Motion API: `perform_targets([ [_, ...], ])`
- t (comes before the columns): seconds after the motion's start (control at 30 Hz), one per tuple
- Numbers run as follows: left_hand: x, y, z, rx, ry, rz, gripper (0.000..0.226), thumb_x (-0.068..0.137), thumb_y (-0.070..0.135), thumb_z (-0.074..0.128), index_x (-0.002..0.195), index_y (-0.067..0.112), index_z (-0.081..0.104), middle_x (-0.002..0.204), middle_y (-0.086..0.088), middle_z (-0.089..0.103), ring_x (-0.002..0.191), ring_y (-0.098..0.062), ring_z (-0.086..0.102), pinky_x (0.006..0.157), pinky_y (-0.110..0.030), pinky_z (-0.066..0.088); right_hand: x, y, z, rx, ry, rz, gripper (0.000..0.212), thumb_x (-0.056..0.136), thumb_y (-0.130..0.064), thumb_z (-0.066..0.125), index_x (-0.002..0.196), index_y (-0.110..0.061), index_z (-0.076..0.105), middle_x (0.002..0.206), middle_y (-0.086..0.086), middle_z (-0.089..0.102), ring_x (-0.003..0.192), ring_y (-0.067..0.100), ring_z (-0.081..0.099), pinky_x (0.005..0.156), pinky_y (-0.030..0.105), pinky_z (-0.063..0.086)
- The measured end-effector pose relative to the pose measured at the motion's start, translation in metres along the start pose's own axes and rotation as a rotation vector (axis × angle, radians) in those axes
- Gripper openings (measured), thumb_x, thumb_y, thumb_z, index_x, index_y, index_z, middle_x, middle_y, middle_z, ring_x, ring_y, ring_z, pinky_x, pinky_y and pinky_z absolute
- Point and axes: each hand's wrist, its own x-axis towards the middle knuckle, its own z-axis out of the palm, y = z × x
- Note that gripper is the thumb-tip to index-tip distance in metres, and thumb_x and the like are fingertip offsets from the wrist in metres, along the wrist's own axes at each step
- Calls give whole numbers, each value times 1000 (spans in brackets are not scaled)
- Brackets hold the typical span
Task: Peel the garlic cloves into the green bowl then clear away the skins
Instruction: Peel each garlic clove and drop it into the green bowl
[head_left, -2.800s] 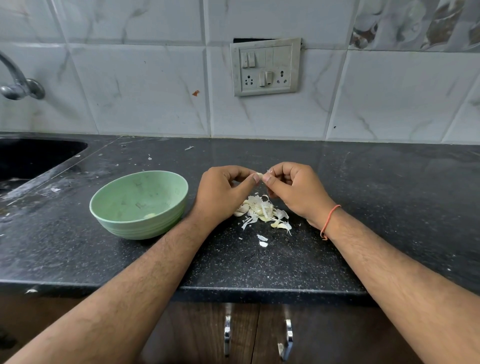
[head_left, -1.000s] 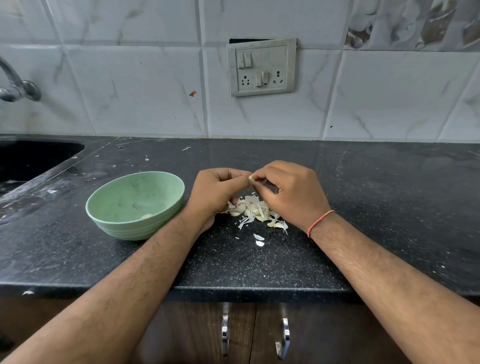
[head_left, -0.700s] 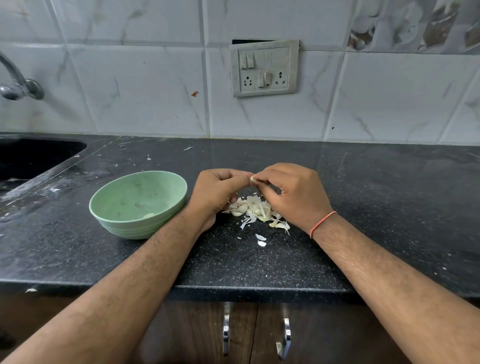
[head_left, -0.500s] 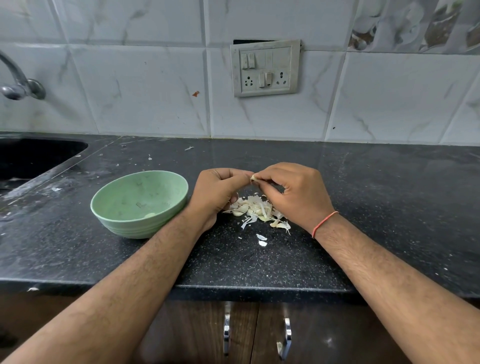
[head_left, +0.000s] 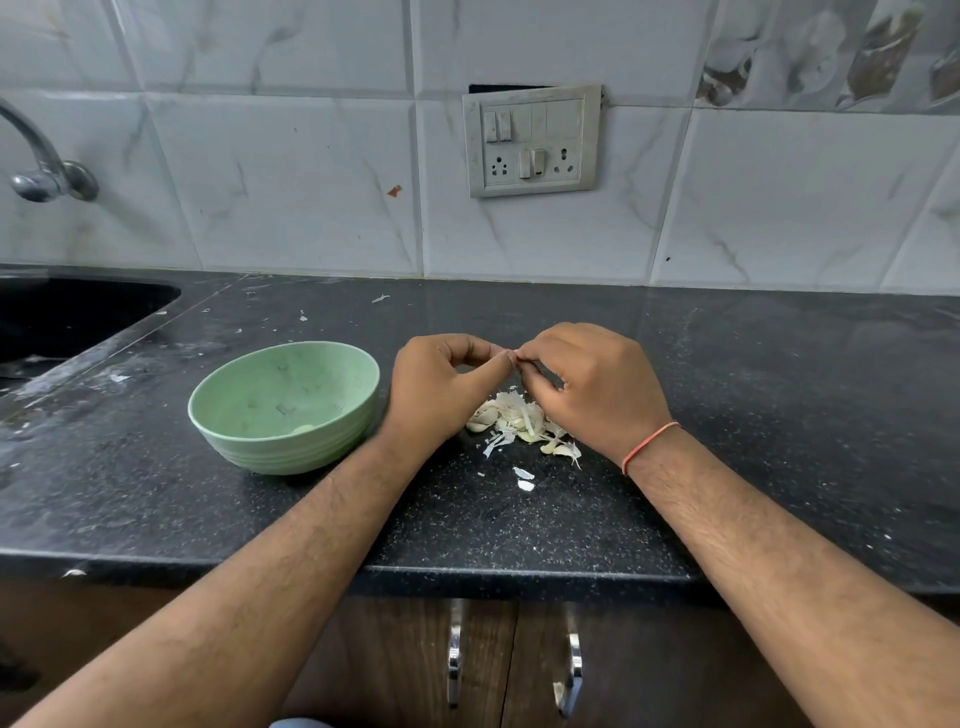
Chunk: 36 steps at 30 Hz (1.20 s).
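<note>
The black speckled countertop (head_left: 727, 415) carries the green bowl (head_left: 283, 410) just left of the left hand's fingers (head_left: 467, 347). Directly below the meeting fingertips lies a pile of garlic skins (head_left: 519, 423), with 2 loose white flakes (head_left: 524, 479) nearer the counter's front edge. Tiny scraps (head_left: 380, 298) dot the surface beyond the fingers.

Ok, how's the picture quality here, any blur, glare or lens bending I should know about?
Head view: sharp and evenly lit; soft sheen on the black speckled stone countertop; wide-angle bending curves the counter edge and wall tiles; soft shadow under the pale green ribbed bowl; whatever the left hand and right hand pinch is too small to resolve.
</note>
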Motion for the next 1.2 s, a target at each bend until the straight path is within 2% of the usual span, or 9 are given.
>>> perform_targets([
  [0.1, -1, 0, -1, 57, -17, 35, 7, 92, 27, 83, 89, 20, 84, 60, 21, 68, 43, 10, 51, 49, -6, 34, -1, 0, -1, -8, -5, -24, 6, 94, -14, 74, 96, -15, 79, 90, -1, 76, 81, 22, 69, 72, 37, 56],
  [0.33, 0, 0, -1, 85, -84, 24, 12, 96, 21, 75, 85, 20, 78, 54, 28, 61, 42, 4, 49, 53, -23, 45, -1, 0, -4, 45, 10, -22, 6, 91, -13, 80, 96, -17, 81, 90, -4, 78, 82, 20, 72, 73, 38, 58],
  [0.5, 2, -2, 0, 49, -88, 5, 14, 97, 20, 72, 84, 18, 76, 52, 26, 58, 45, 5, 47, 54, -22, 40, -1, -3, -6, 129, 36, 35, 8, 88, -14, 84, 94, -19, 83, 90, -7, 79, 83, 11, 73, 74, 35, 60],
  [0.7, 3, -4, 1, 13, -65, -20, 10, 89, 22, 80, 80, 24, 76, 70, 17, 73, 49, 4, 58, 58, -22, 45, -2, -6, -10, 348, 49, 275, 7, 88, -20, 88, 94, -22, 84, 88, -13, 78, 80, 4, 74, 70, 28, 61],
  [0.83, 1, -2, 1, -23, -55, -20, 24, 87, 5, 67, 78, 24, 79, 73, 2, 77, 47, -2, 53, 53, -20, 44, -3, -1, -9, 535, -2, 481, 6, 89, -21, 87, 93, -25, 83, 83, -13, 78, 76, 10, 74, 69, 23, 59],
  [0.97, 0, 1, 2, -106, -74, -31, 36, 96, 27, 52, 69, 19, 74, 60, 3, 68, 46, -6, 52, 54, -23, 42, -1, 5, -3, 760, -101, 635, 3, 92, -21, 84, 94, -20, 81, 86, -10, 76, 80, 10, 68, 69, 37, 63],
  [1.03, 1, -2, 2, -49, -42, -10, 48, 106, 38, 53, 67, 21, 73, 57, 3, 67, 46, -6, 55, 58, -26, 44, -1, 5, -1, 857, -118, 677, 4, 95, -17, 80, 98, -15, 81, 88, -5, 76, 81, 12, 65, 64, 35, 61],
  [1.13, 4, -7, 4, -26, -7, 29, 20, 100, 27, 64, 87, 28, 78, 77, 4, 77, 49, -14, 60, 52, -35, 53, -2, 7, -1, 928, -111, 733, 6, 97, -15, 77, 102, -12, 80, 94, 5, 77, 86, 15, 66, 64, 32, 60],
  [1.2, 4, -7, 4, -6, -23, 38, 20, 93, 15, 67, 96, 32, 78, 88, 9, 79, 50, -13, 61, 51, -35, 55, -3, 8, 1, 942, -113, 754, 6, 98, -15, 76, 102, -12, 79, 100, 11, 76, 89, 16, 67, 65, 33, 60],
])
